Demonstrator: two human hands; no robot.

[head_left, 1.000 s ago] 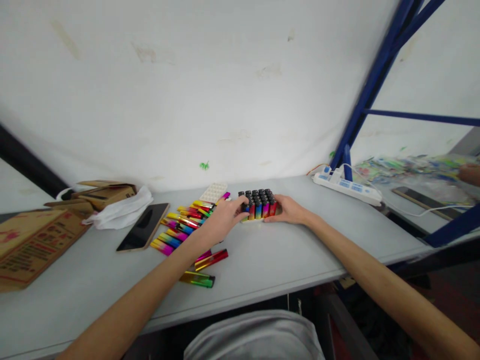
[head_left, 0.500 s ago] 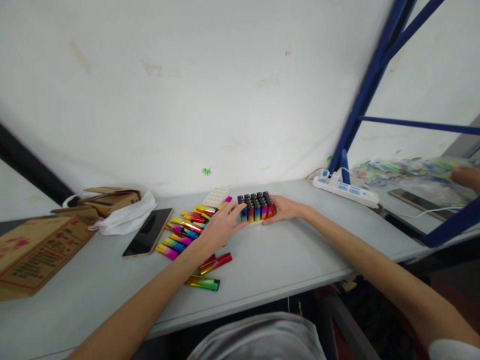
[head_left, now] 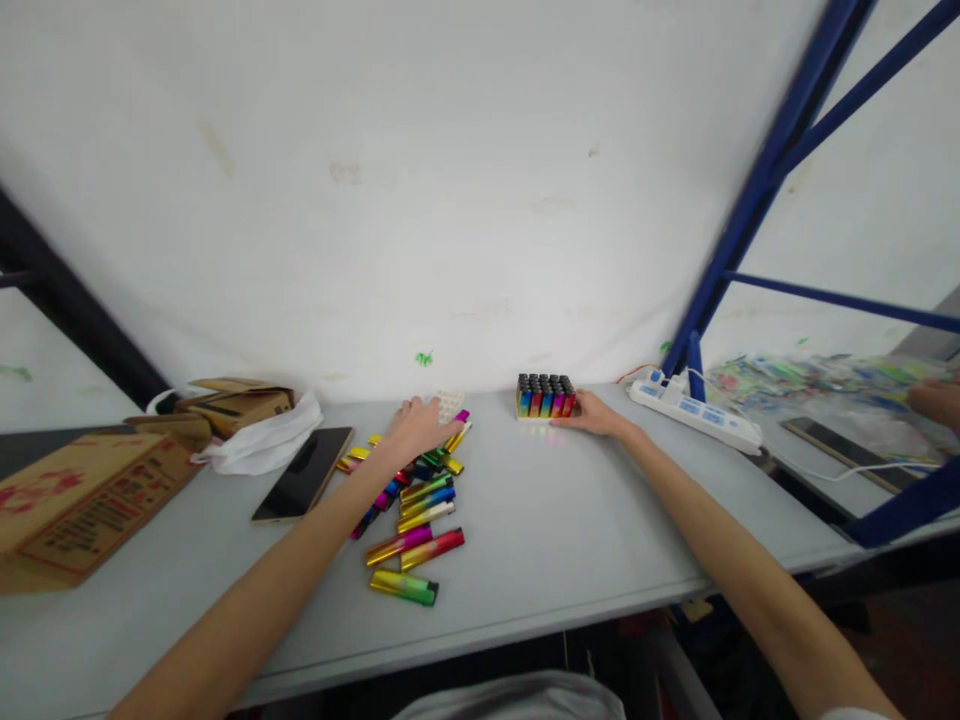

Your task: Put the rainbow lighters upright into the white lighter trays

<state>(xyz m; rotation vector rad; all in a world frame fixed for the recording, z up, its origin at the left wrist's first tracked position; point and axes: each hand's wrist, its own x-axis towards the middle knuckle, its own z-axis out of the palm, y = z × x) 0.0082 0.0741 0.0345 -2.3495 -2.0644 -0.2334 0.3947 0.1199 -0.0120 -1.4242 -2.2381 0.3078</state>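
Observation:
My left hand (head_left: 417, 428) is at the white gridded tray (head_left: 451, 404) near the wall. It covers the tray's left part, its fingers bent at the edge; their exact hold is partly hidden. At the right end of a lighter-filled tray, my right hand (head_left: 594, 412) grips with the thumb in front and fingers behind. Upright lighters (head_left: 546, 398) with black tops and rainbow bodies fill that tray in rows. Loose metallic-coloured lighters (head_left: 426, 500) lie scattered below my left hand, some hidden by the forearm. A yellow-green lighter (head_left: 405, 587) is closest to the table's front.
A phone (head_left: 304, 474), a white plastic bag (head_left: 262, 440) and cardboard boxes (head_left: 97, 505) lie left. A white power strip (head_left: 697, 412) sits right, by a blue metal frame (head_left: 739, 215). Another person's hand (head_left: 937, 402) shows at the far right, near a second phone (head_left: 847, 452).
The filled lighter tray has slid right and back toward the wall with my right hand. My left hand has left it and moved left to the white tray. The view has shifted slightly.

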